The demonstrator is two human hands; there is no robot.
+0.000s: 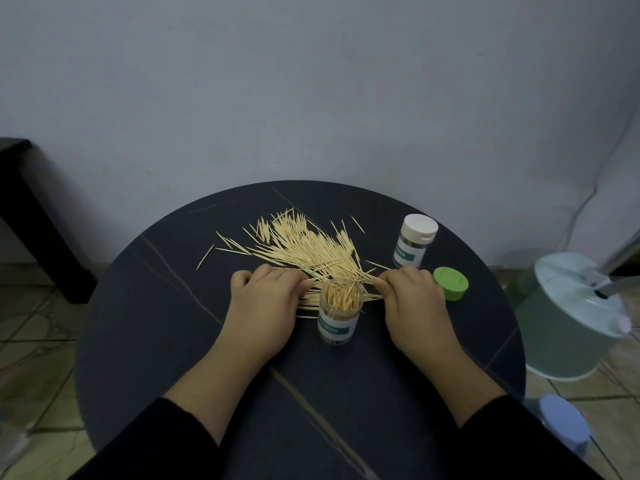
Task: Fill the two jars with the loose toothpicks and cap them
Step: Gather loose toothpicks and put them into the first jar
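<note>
Right hand [410,292]: fingers curled, pinching the near edge of the loose toothpicks [304,245]; left hand [265,294] curled onto the same edge. Open jar [340,313]: upright between both hands, on the near side of the pile, whose sticks at that edge lie mostly left to right. Green cap [450,283]: just beside the right hand.

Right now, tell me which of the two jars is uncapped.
The near jar between the left hand and right hand: its mouth is open, toothpicks standing in it. The far jar wears a white cap.
</note>
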